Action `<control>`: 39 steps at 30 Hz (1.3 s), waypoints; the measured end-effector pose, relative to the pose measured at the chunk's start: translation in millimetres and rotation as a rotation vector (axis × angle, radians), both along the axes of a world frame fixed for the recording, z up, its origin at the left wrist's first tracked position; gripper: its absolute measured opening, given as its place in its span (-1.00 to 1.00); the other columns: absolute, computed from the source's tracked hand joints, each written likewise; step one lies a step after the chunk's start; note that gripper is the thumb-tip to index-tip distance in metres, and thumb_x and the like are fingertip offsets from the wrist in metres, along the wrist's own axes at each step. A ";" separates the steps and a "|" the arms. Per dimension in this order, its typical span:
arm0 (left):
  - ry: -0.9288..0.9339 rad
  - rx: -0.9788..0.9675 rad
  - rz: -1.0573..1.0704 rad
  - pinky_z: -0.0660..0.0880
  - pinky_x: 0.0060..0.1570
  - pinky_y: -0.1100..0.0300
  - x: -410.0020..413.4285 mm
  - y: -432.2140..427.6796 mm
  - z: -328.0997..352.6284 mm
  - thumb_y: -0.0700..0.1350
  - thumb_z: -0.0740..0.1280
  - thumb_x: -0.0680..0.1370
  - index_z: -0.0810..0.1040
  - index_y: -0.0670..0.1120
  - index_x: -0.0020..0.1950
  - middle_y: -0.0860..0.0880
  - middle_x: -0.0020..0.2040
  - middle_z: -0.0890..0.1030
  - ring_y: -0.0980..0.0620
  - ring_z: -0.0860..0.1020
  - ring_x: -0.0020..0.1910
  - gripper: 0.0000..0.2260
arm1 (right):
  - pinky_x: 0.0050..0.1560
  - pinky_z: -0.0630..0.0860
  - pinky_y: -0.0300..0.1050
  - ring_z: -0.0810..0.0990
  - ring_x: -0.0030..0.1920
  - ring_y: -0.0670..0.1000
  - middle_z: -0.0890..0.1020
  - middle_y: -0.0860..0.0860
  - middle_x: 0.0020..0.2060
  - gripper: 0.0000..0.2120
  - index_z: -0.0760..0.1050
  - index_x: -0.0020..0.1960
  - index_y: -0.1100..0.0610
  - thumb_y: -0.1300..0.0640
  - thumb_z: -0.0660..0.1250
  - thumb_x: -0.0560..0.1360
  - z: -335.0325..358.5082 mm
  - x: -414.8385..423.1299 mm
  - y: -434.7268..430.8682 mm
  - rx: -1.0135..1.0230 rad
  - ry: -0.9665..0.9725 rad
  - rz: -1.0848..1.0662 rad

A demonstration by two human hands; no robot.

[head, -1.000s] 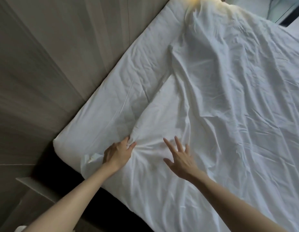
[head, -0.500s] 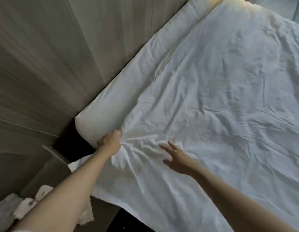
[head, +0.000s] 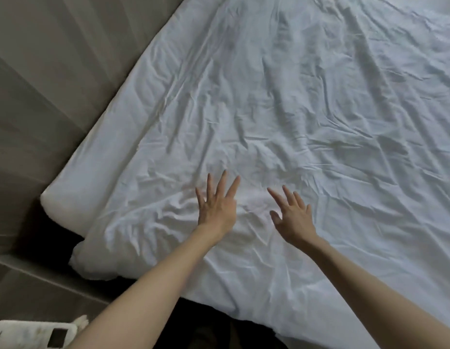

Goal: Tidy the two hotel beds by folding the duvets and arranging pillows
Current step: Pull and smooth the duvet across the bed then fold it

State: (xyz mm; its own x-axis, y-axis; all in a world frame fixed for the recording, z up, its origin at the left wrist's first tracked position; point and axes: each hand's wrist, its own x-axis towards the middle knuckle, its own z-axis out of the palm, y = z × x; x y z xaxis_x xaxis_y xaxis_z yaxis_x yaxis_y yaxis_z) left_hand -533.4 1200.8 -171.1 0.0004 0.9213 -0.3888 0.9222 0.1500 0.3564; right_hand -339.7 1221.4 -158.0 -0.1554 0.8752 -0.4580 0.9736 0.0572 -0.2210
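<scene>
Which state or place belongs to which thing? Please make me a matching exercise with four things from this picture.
Things
1. left hand
2. duvet
3. wall panel
4. mattress edge

States or places
A. grey-brown, to the left of the bed
B. bare white strip between the duvet and the wall
C. fingers straight and spread
D. white, wrinkled, spread over the bed

Pairs: 1-C, 2-D, 3-A, 4-B
</scene>
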 end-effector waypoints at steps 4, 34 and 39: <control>0.071 -0.067 -0.103 -0.29 0.35 -0.42 39.2 9.7 -27.6 0.14 -0.05 0.66 -0.19 0.25 0.54 0.08 0.54 -0.36 -0.23 -0.46 0.45 -0.51 | 0.45 -0.11 0.38 -0.18 0.56 0.14 -0.16 -0.05 0.57 -0.46 -0.05 0.54 -0.26 -0.11 0.09 0.63 -17.0 70.3 -6.4 -0.017 -0.104 -0.037; -0.101 0.172 0.916 0.16 0.39 -0.10 86.5 -212.3 -78.6 0.02 0.33 0.56 0.11 -0.02 0.56 -0.20 0.52 0.08 -0.23 0.08 0.46 -0.36 | 0.30 0.38 0.23 0.26 0.42 0.20 0.22 0.00 0.51 -0.37 -0.03 0.53 -0.29 -0.11 0.22 0.57 -52.2 140.2 -142.1 -0.076 0.074 0.373; -0.482 -0.023 1.232 0.12 0.42 -0.14 58.3 -224.0 -93.4 0.23 0.30 0.52 -0.23 0.18 0.56 -0.16 0.57 0.00 -0.23 0.11 0.50 -0.16 | 0.43 0.17 0.31 -0.14 0.54 0.25 -0.20 -0.04 0.57 -0.32 -0.16 0.52 -0.33 -0.12 0.21 0.58 -50.0 104.3 -130.1 -0.039 0.034 0.559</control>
